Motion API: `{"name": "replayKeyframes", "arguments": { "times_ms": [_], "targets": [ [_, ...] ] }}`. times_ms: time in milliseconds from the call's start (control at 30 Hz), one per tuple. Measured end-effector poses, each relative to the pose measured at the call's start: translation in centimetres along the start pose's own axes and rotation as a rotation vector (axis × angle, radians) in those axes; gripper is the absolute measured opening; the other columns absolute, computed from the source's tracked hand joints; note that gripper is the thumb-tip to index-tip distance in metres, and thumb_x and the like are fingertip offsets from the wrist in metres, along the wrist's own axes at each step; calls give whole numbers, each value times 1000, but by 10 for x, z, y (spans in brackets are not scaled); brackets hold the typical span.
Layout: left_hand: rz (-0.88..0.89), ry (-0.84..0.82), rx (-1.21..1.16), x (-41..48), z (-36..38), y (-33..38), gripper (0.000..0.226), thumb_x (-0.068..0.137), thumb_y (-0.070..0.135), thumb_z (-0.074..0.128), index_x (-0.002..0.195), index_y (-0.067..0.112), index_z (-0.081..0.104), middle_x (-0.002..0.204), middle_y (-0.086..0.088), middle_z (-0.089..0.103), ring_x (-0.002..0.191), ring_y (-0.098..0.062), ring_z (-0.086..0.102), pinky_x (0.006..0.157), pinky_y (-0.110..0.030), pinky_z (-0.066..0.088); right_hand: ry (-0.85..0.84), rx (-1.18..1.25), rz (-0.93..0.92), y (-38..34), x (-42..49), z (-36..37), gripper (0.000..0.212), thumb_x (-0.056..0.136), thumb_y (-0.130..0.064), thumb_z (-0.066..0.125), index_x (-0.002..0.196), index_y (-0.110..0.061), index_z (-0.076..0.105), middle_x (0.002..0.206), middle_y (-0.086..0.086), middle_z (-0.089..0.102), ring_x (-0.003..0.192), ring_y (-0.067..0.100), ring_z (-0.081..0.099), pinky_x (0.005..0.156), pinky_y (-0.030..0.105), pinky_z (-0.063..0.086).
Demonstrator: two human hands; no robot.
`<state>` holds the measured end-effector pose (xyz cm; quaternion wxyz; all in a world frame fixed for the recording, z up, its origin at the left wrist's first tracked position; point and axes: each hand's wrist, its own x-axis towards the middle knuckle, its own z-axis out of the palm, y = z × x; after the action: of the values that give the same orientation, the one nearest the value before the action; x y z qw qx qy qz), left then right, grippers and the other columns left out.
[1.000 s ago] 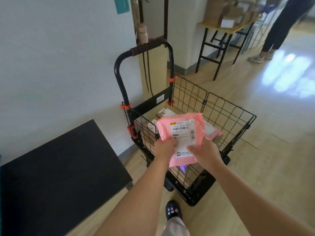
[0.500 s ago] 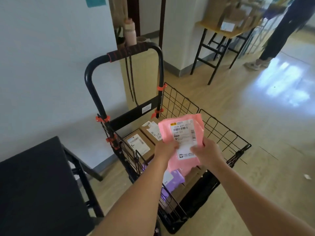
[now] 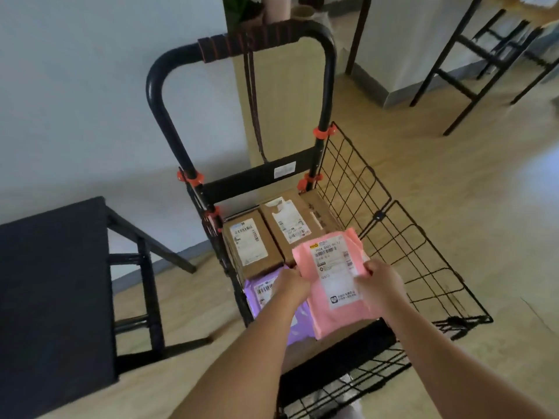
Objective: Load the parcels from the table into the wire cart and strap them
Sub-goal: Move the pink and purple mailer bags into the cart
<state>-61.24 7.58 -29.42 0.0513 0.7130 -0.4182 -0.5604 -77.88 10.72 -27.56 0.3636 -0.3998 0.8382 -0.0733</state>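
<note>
Pink poly mailer parcel (image 3: 332, 282) with a big white shipping label facing up (barcode near the top, a logo at the bottom; print too blurred to read). It sits tilted over the front-right part of the wire cart (image 3: 251, 181), above the load. Both hands are on it: left hand (image 3: 290, 287) grips its left edge with curled fingers, right hand (image 3: 381, 285) pinches the right edge. Can't tell whether its underside touches what's below.

Under and beside it: 1 purple mailer (image 3: 266, 293), mostly covered by the left forearm and the pink parcel. Behind are 3 brown cardboard boxes side by side against the cart's back: left box (image 3: 251, 246) and middle box (image 3: 290, 225) show white labels, while the right box (image 3: 320, 211) shows only a strip. A brown surface shows below the pink parcel; unclear if it's another box.

Cart has black mesh walls, 4 orange clips visible on the frame, and a black loop handle (image 3: 328, 86) with a dark strap (image 3: 245, 43) wound round its top, cords hanging down.

Black table (image 3: 51, 297) at left, cut off by the frame. A second table's black legs (image 3: 472, 55) show at top right, its top out of view. Light wood floor (image 3: 453, 176).
</note>
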Motion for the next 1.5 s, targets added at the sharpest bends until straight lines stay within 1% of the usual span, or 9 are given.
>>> {"name": "replayKeyframes", "arguments": {
  "times_ms": [200, 333, 500, 733, 1033, 1200, 1333, 1433, 1500],
  "targets": [
    [-184, 114, 55, 30, 44, -5, 21, 92, 8, 52, 104, 6, 69, 93, -10, 71, 84, -24, 70, 71, -32, 59, -187, -168, -72, 24, 62, 6, 18, 92, -5, 54, 80, -18, 51, 79, -1, 61, 66, 7, 63, 47, 19, 48],
    [-225, 151, 29, 47, 64, -10, 19, 89, 3, 51, 97, 9, 68, 78, -2, 62, 71, -20, 60, 52, -24, 44, -276, -251, -80, 39, 94, 26, 14, 92, -5, 51, 84, -15, 53, 77, -2, 60, 65, 6, 59, 45, 15, 43],
    [-305, 197, -48, 72, 78, -27, 18, 89, 7, 53, 97, 8, 69, 74, 1, 60, 67, -17, 59, 54, -25, 49, -374, -317, -150, 46, 117, 57, 18, 94, -3, 47, 82, -16, 52, 82, 0, 62, 64, 6, 58, 36, 9, 36],
    [-349, 235, -143, 81, 82, -36, 36, 85, 10, 62, 120, 15, 62, 112, -4, 68, 94, -23, 66, 77, -31, 56, -276, -216, -179, 49, 131, 75, 37, 91, -8, 57, 127, -9, 51, 103, -1, 59, 83, 14, 59, 54, 16, 47],
    [-369, 241, -178, 77, 79, -31, 44, 87, 13, 59, 130, 14, 53, 111, -1, 63, 98, -21, 62, 75, -29, 49, -435, -283, -136, 44, 133, 74, 28, 92, -14, 57, 119, -9, 49, 96, -1, 57, 78, 16, 60, 55, 21, 50],
    [-390, 221, -168, 65, 73, -23, 43, 87, 12, 57, 129, 12, 50, 103, -1, 57, 98, -24, 63, 84, -36, 56, -339, -232, -160, 37, 129, 66, 47, 90, -11, 57, 135, -9, 43, 118, 5, 58, 90, 20, 59, 63, 26, 52],
    [-343, 218, -175, 51, 66, -15, 47, 86, 9, 55, 133, 12, 49, 123, -4, 61, 103, -25, 64, 76, -29, 51, -293, -233, -224, 23, 121, 50, 52, 90, -13, 57, 140, -12, 42, 124, 6, 56, 92, 20, 61, 64, 28, 55],
    [-316, 243, -214, 36, 56, -6, 35, 85, 9, 56, 120, 15, 58, 113, -4, 64, 101, -24, 64, 78, -30, 52, -296, -253, -298, 8, 111, 40, 49, 93, -15, 58, 140, -15, 43, 127, 4, 58, 73, 12, 63, 42, 16, 39],
    [-293, 264, -200, 24, 45, 0, 11, 86, 8, 56, 88, 19, 58, 94, -3, 63, 94, -24, 65, 82, -35, 54, -322, -276, -350, -3, 101, 36, 41, 94, -17, 57, 134, -15, 50, 117, 1, 60, 68, 9, 61, 44, 17, 37]
  ]
}}
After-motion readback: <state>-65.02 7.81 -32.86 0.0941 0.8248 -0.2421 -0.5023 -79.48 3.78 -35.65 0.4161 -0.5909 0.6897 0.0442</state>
